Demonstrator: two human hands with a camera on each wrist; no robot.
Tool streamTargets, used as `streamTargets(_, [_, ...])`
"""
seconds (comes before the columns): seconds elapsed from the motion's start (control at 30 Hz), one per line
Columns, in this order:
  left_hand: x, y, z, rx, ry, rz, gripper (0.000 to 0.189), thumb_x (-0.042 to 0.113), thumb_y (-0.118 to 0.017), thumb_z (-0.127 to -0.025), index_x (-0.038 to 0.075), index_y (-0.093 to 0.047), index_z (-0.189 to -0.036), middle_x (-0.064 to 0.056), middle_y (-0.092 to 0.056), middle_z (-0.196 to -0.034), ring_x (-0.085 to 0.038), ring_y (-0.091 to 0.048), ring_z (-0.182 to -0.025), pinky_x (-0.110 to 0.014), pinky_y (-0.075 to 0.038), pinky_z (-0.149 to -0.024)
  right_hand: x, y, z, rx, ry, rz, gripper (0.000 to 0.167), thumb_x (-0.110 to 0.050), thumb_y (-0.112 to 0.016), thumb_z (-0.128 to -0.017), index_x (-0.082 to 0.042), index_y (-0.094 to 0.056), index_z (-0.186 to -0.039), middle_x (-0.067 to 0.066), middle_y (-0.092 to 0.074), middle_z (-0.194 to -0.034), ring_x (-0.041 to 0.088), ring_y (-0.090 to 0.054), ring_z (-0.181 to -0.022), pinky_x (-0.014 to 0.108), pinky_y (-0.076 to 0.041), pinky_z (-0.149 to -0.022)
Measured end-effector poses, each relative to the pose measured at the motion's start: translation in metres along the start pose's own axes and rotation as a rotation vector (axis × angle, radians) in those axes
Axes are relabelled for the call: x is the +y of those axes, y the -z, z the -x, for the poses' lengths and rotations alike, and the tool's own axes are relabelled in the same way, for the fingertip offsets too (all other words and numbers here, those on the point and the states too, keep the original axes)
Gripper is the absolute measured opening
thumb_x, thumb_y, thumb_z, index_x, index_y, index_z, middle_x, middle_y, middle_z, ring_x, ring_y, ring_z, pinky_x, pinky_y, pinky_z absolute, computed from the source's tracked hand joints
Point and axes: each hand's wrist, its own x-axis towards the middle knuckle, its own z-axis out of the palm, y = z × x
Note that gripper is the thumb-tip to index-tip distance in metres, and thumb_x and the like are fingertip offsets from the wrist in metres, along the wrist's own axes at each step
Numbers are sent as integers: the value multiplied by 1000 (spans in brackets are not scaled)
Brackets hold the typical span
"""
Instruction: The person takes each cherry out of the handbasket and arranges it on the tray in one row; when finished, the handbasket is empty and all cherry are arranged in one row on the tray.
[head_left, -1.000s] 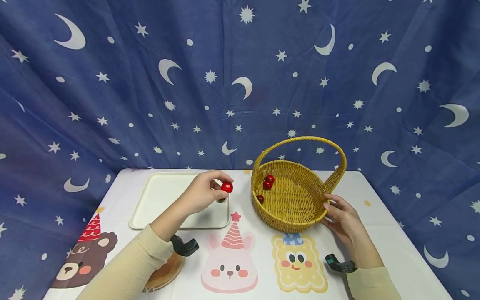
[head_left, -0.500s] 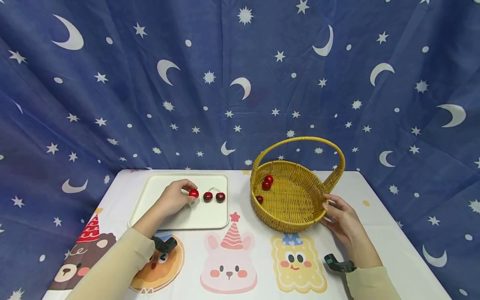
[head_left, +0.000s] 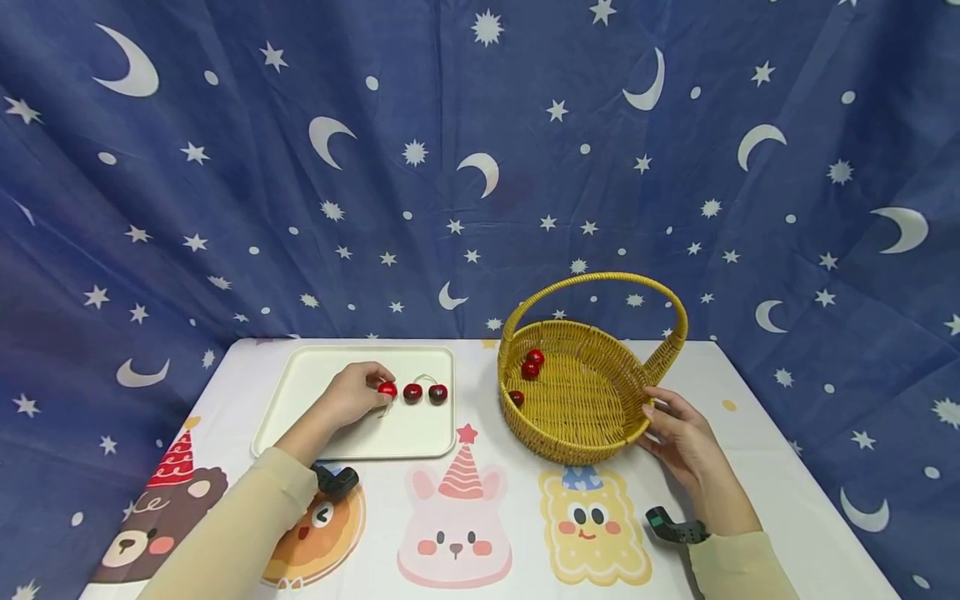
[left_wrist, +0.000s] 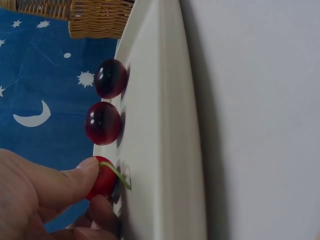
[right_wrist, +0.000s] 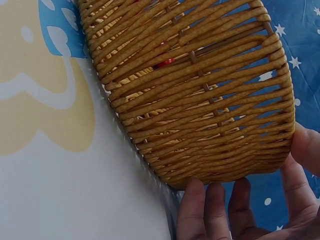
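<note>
My left hand (head_left: 351, 398) is over the white tray (head_left: 315, 358), pinching a bright red cherry (left_wrist: 104, 177) between thumb and fingers. The cherry's green stem (left_wrist: 116, 174) hangs down to the tray surface. Beside it on the tray, toward the basket, lie two dark red cherries, a nearer cherry (left_wrist: 103, 123) and a farther cherry (left_wrist: 111, 79). At the right, my right hand (head_left: 682, 433) holds the side of a round wicker basket (head_left: 577, 454), thumb at the rim and other fingers against the outside. Several red cherries (head_left: 531, 369) sit at the basket's left side.
The basket's tall arched handle (head_left: 596, 277) rises above its rim. A white tablecloth (head_left: 525, 542) with cartoon prints covers the table. Behind stands a blue curtain (head_left: 420, 275) with moons and stars. The tray's raised lip (left_wrist: 175, 125) runs along its near side.
My left hand has moved left from the tray's right end with a red cherry, uncovering two dark cherries, and has stayed nearly still over the last half second. The right hand keeps its place.
</note>
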Motion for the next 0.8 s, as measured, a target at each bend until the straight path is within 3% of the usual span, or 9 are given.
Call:
streamTargets(0.3, [-1, 3, 1, -30, 5, 8, 35, 13, -81, -93, 7, -73, -126, -15, -71, -119, -30, -65, -108, -46, -51, -94, 0, 0, 0, -9, 10, 0, 40, -18, -66, -107, -28, -62, -146, -3, -53, -134, 12, -67, -114, 30, -57, -93])
streamTargets(0.6, [-1, 2, 3, -20, 3, 21, 33, 12, -81, -93, 6, -73, -124, -12, -72, -112, -27, -64, -101, -40, -49, -88, 1, 0, -1, -5, 16, -10, 40, -17, -67, -107, -28, -63, -146, -4, -55, -132, 11, -68, -112, 31, -58, -92])
streamTargets(0.8, [0, 5, 5, -17, -11, 14, 37, 13, -81, -93, 8, -72, -129, -14, -72, -117, -27, -64, -103, -39, -49, -90, 0, 0, 0, 10, 4, -15, 39, -17, -67, -107, -31, -65, -143, -6, -54, -132, 9, -69, -111, 30, -58, -91])
